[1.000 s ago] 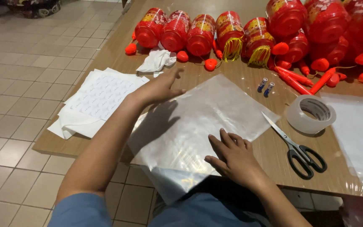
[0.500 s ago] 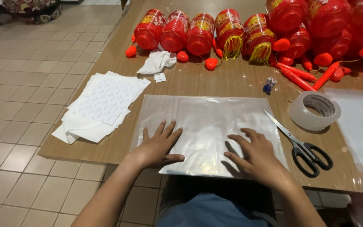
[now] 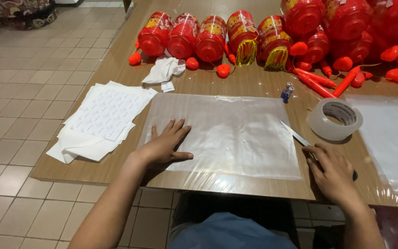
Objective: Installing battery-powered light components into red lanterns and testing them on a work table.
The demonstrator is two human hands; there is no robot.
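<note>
A clear plastic sheet (image 3: 236,133) lies flat on the wooden table (image 3: 217,83) in front of me. My left hand (image 3: 164,145) rests palm down on the sheet's left part, fingers spread. To the right of the sheet, my right hand (image 3: 332,173) covers the handles of a pair of scissors (image 3: 295,134), fingers curled around them. The blades point up and left along the sheet's right edge.
A roll of clear tape (image 3: 336,119) sits just beyond the scissors. Two small batteries (image 3: 287,91) lie behind the sheet. Several red lanterns (image 3: 210,37) line the far side. A white paper stack (image 3: 102,117) lies left, crumpled tissue (image 3: 164,69) behind it, another plastic sheet (image 3: 388,138) right.
My right hand has left the plastic sheet and moved right onto the scissors' handles. My left hand stays flat on the sheet, which lies smooth now.
</note>
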